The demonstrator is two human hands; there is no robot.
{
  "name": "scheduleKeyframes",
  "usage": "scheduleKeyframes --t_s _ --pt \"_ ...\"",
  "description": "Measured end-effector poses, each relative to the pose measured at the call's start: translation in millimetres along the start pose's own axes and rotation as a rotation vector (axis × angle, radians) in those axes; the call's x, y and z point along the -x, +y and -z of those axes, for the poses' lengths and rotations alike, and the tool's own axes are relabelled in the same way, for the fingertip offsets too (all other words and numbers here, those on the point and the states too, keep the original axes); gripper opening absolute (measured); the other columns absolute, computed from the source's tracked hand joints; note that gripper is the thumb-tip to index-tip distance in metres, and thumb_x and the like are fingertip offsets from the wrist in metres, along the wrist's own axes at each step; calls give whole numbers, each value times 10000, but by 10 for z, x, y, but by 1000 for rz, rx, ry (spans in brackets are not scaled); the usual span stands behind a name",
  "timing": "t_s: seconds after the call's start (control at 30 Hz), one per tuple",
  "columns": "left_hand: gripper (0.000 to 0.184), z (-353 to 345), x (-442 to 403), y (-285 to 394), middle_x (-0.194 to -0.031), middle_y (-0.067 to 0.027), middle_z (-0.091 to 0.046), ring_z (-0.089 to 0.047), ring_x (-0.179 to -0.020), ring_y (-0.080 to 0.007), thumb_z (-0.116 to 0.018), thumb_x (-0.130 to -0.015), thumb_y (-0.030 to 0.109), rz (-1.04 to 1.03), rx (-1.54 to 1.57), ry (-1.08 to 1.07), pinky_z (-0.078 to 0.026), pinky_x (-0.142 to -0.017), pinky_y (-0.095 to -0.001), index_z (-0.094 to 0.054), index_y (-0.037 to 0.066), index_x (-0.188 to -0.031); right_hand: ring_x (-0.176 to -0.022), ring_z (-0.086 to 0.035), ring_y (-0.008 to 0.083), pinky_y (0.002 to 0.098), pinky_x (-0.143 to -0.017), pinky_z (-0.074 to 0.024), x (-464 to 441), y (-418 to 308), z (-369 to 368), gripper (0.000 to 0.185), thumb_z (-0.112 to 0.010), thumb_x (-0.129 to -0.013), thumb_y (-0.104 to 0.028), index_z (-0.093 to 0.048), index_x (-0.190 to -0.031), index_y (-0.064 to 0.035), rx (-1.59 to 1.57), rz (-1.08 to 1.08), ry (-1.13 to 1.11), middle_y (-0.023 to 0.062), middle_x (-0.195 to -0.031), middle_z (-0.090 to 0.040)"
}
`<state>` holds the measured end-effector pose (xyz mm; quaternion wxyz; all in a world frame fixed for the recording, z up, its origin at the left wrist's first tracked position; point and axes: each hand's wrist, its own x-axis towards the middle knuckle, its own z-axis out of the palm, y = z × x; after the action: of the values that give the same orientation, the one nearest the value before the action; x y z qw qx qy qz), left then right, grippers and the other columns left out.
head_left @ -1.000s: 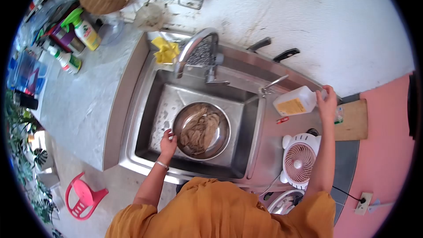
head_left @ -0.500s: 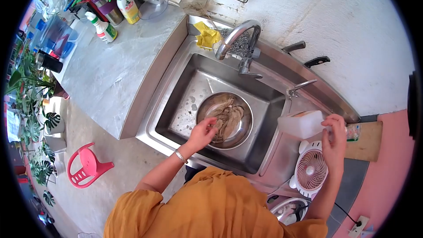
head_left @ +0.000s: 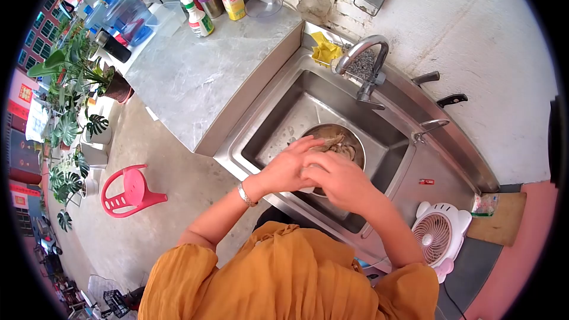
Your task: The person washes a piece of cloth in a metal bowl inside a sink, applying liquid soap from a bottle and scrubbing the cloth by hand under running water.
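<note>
My left hand (head_left: 283, 169) and my right hand (head_left: 342, 181) meet over the near left side of a round metal bowl (head_left: 363, 157) in the sink. Both have bent fingers, around something mostly hidden below them; only a small pale edge shows under the hands. Brown wet cloth or similar soft material (head_left: 341, 146) lies in the bowl, partly covered by my fingers. The steel sink (head_left: 308, 98) surrounds the bowl, and the curved tap (head_left: 363, 47) stands behind it.
A small fan (head_left: 434, 238) and a red item (head_left: 426, 182) sit on the right ledge. Knife handles (head_left: 452, 100) stick up behind. Spray bottles (head_left: 232, 1) stand on the grey counter (head_left: 213, 77). A pink chair (head_left: 135, 188) is on the floor at left.
My right hand has left the right ledge and come to my left hand over the bowl. The translucent bottle is gone from the ledge. The view has turned, shifting the sink rightward.
</note>
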<state>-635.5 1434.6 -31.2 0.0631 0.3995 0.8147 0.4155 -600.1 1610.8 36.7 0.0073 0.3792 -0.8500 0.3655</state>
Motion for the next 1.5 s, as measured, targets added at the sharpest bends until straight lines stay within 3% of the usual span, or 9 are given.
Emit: scheduleKeyframes --t_s 0.07,0.2,0.47,0.53,0.83,0.93,1.23,1.3,1.5 --pt "412 131 52 -189 -1176 -111 -532 -446 -1137 -312 -718 -642 195 -28 -10 27 -362 -958 -387 -598 68 -1016 -916 -501 268 375 -766 -407 -191 55 -189 242 -535 -686 22 -540 -894 -101 18 40 38 33 -987 -517" --pt "353 205 197 -572 -1036 -79 -594 -496 -1037 -321 -695 -666 215 5 -53 77 -376 -926 -392 -586 87 -976 -952 -487 236 350 -810 -383 -457 198 -483 250 -534 -683 17 -555 -894 -116 80 53 66 15 -991 -526" --pt "283 -91 290 -1214 -1030 -43 -607 -523 -1037 -214 -638 -689 149 -29 -125 99 -354 -965 -360 -603 105 -966 -1026 -469 239 391 -924 -334 -516 541 -1157 227 -539 -693 -24 -579 -903 -102 130 -73 176 16 -1031 -537" --pt "207 -216 307 -1304 -954 -45 -637 -572 -956 -201 -636 -697 152 -18 -160 170 -372 -953 -364 -635 115 -900 -1034 -469 239 393 -931 -331 -476 606 -1313 221 -543 -692 -30 -579 -899 -99 155 -117 221 24 -1026 -536" --pt "225 -634 362 -1586 -1072 17 -598 -508 -1049 -152 -555 -774 242 -55 -286 -113 -328 -991 -322 -619 165 -975 -1039 -498 241 392 -960 -334 -311 612 -1727 202 -515 -736 -120 -590 -915 -64 251 -261 441 71 -1015 -551" --pt "232 -759 412 -1591 -1060 -20 -599 -512 -1041 -210 -612 -755 250 128 -35 10 -368 -948 -347 -627 131 -954 -1047 -502 236 373 -956 -341 -339 659 -1728 209 -519 -737 -134 -598 -922 -78 225 -276 512 65 -1006 -560" --pt "242 -658 99 -1397 -1055 -27 -599 -512 -1037 -221 -625 -745 250 34 -119 -48 -373 -940 -352 -627 124 -952 -955 -536 205 343 -888 -378 -295 923 -1800 192 -525 -733 -144 -592 -903 -84 270 -342 498 38 -934 -566" --pt "245 -646 57 -1381 -1054 -28 -599 -512 -1037 -224 -628 -743 250 28 -118 -59 -374 -939 -353 -627 122 -952 -858 -555 195 332 -804 -409 -288 959 -1790 137 -585 -762 -232 -539 -819 -116 238 -361 474 32 -840 -529" --pt "252 -659 -32 -1332 -1051 -33 -599 -512 -1034 -231 -636 -737 250 23 -108 -79 -377 -934 -356 -627 118 -951 -860 -548 202 326 -795 -401 -277 1089 -1774 174 -574 -774 -246 -555 -891 -118 205 -429 340 35 -856 -547"
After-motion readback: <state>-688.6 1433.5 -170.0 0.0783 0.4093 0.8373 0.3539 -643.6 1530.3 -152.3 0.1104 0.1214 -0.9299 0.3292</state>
